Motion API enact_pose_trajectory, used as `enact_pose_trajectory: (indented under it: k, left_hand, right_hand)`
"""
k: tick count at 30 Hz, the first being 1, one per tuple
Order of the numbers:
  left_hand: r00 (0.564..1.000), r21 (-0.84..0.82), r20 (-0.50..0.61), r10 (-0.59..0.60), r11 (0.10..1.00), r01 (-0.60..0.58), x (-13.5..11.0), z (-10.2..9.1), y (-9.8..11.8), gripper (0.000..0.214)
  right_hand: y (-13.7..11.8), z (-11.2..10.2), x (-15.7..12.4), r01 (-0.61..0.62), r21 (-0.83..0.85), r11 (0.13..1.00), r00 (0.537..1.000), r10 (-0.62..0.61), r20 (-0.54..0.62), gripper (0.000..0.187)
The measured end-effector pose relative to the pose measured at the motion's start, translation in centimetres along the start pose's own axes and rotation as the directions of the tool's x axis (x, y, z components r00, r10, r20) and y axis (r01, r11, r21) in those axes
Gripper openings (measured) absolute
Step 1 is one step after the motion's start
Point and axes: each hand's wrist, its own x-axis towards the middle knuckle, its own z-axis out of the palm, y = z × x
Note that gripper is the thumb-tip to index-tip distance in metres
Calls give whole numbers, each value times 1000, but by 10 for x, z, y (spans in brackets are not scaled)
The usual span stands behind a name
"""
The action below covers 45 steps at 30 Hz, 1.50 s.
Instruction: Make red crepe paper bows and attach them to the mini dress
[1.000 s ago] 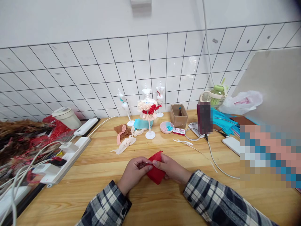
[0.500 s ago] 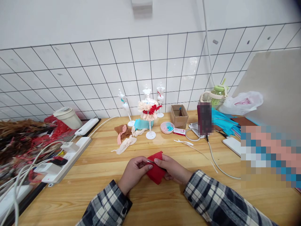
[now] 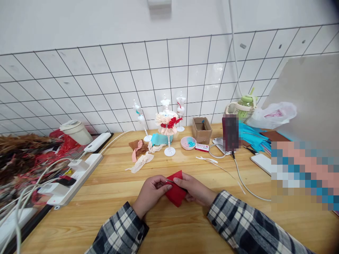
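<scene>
A small piece of red cloth [image 3: 175, 192] is held just above the wooden table [image 3: 111, 197] near its front edge. My left hand [image 3: 150, 194] pinches the cloth's left edge, and a thin metal needle shows between its fingertips and my right hand. My right hand [image 3: 194, 189] is closed on the cloth's right side, with the thumb on top. Both sleeves are dark plaid.
Three small white mannequin stands, one in a frilly dress [image 3: 167, 124], stand at the back with cloth scraps [image 3: 140, 153], a pink dish [image 3: 188, 143] and a cardboard box [image 3: 201, 129]. A power strip [image 3: 75, 178] and cables lie left. A charging cable [image 3: 239, 180], bottle [image 3: 245, 106] and blue items lie right.
Both hands and the red cloth have stayed in nearly the same spot; only small finger shifts show at the cloth's top edge.
</scene>
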Motion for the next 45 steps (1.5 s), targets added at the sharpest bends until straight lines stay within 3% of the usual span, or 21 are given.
enact_pose_trajectory:
  k: [6,17,23,37,45]
  left_hand:
    - [999,62,-45,3,998,0,0,-2,2,23]
    - [1000,92,-24,8,996,-5,0,-1,2,25]
    - [1000,73,-25,12,997,-10,0,-2,2,22]
    - [1000,91,-13,15,996,-14,0,-1,1,22]
    - [999,91,-36,-4,996,7,2,-4,-2,21]
  right_hand:
    - [-3,-1,-1,-3,6,1000,1000,3,13,44]
    - [-2,1,1,24,-90,996,999,-27,-39,44]
    - [-4,1,-1,-7,-30,1000,1000,6,-19,45]
    - [-2,1,1,25,-78,997,999,-28,-36,45]
    - [-5,-1,-2,1,-1,1000,1000,-1,-3,45]
